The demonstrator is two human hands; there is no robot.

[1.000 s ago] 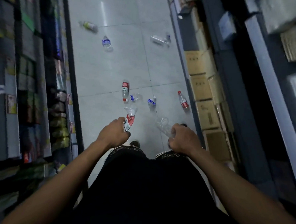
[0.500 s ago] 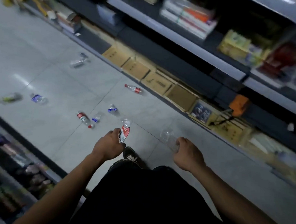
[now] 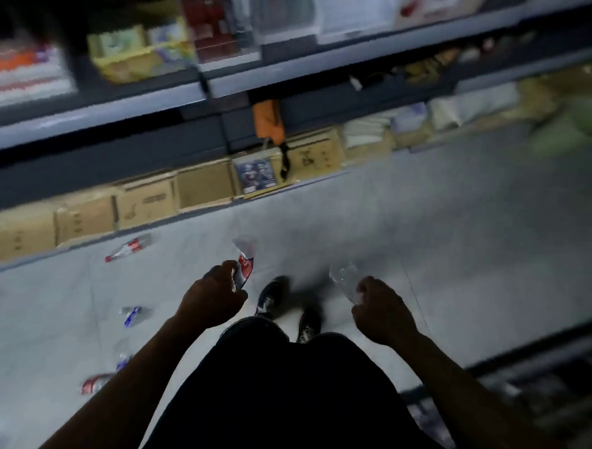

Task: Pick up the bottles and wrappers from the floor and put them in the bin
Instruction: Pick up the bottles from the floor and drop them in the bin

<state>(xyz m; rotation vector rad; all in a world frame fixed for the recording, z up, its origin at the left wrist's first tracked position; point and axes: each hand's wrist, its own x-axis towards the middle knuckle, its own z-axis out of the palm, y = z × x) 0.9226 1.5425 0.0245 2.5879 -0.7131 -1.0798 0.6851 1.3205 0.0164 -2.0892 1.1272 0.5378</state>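
The left hand (image 3: 215, 297) is clenched around a crushed clear bottle with a red label (image 3: 243, 264), and the right hand (image 3: 382, 309) curls around a crumpled clear bottle (image 3: 345, 278), both held above the tiled floor (image 3: 458, 239). More bottles lie to the left (blurred): a red-capped one (image 3: 128, 248) near the cardboard boxes (image 3: 145, 202), a blue-labelled one (image 3: 132, 315). A greenish bin (image 3: 570, 130) stands far right.

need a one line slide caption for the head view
Person in a shop aisle, left hand gripping a red-labelled bottle, right hand a clear bottle.
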